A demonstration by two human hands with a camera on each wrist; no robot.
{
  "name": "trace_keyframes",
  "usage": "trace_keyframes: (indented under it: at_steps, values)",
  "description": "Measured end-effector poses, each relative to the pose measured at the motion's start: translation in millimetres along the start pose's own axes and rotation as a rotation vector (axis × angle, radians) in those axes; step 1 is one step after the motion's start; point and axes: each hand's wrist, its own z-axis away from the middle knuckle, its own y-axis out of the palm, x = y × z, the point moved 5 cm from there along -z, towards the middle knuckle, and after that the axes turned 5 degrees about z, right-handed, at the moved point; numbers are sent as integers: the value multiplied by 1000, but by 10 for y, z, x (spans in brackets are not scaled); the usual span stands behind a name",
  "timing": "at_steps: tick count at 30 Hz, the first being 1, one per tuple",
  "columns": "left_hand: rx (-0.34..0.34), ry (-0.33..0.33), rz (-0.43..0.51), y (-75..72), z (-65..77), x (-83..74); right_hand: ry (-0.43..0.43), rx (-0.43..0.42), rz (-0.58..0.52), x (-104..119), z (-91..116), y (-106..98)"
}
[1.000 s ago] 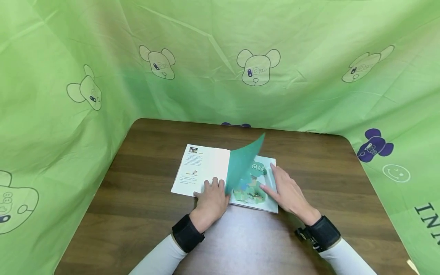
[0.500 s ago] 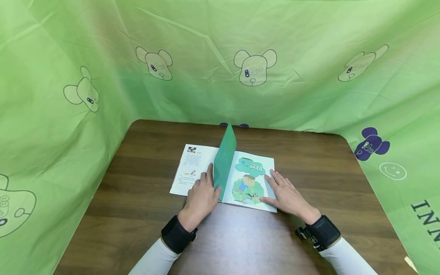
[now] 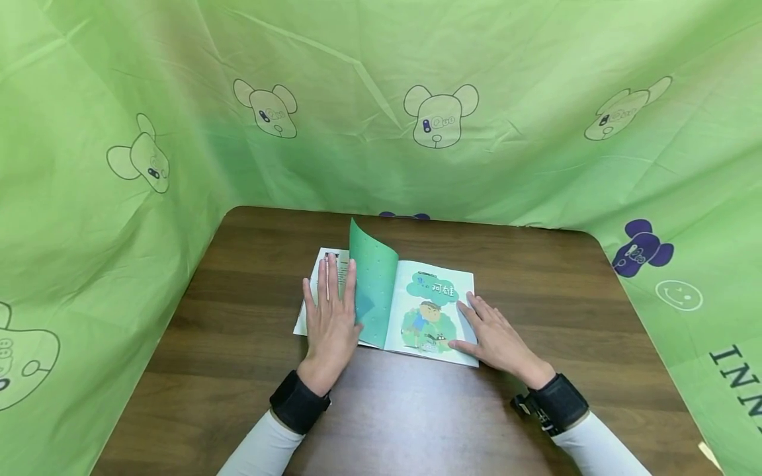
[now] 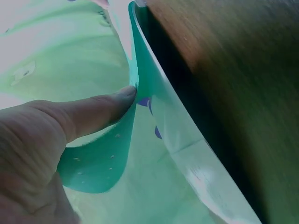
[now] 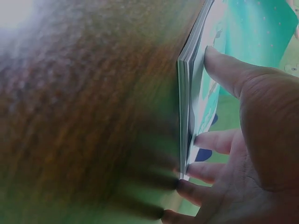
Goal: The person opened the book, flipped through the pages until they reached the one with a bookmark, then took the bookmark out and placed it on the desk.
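Observation:
A thin picture book (image 3: 431,311) lies open on the brown table (image 3: 536,264). Its right page shows a cartoon boy on a green shape. A green leaf (image 3: 375,291) stands curled over the spine and leans left. My left hand (image 3: 330,314) lies flat on the white left page, fingers straight, its edge against the green leaf. In the left wrist view the thumb (image 4: 93,112) touches the curved green leaf (image 4: 98,163). My right hand (image 3: 497,340) rests flat at the book's right edge, thumb on the page. The right wrist view shows the book's edge (image 5: 183,116) beside that hand (image 5: 247,121).
Green cloth (image 3: 381,79) printed with bear heads walls in the table at the back and on both sides. Bare wood runs around the book, widest toward the near edge and to the right. Black bands sit on both wrists.
The green leaf has swung from the right side over the spine toward the left. My left hand slid up onto the left page with it. The right hand has stayed at the right edge.

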Motion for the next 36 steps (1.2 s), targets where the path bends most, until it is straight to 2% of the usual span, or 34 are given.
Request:
trace_keyframes:
  at_steps: [5, 8, 18, 22, 26, 29, 36]
  values:
    - [20, 42, -94, -13, -12, -3, -3, -5, 7, -5, -1, 11]
    - [60, 58, -122, 8, -10, -10, -3, -8, 2, -4, -1, 11]
    - [251, 118, -145, 173, 57, -97, 10, -1, -11, -15, 19, 43]
    - [279, 166, -114, 200, 127, -133, 4, -5, -12, -29, 21, 67]
    - [262, 204, -54, 203, 195, -122, -1, -20, -18, -26, 29, 59]
    - [272, 221, -39, 214, 240, -111, -3, -29, -20, -18, 30, 38]
    - [371, 197, 22, 262, 346, -100, -1, -16, -12, -26, 22, 29]
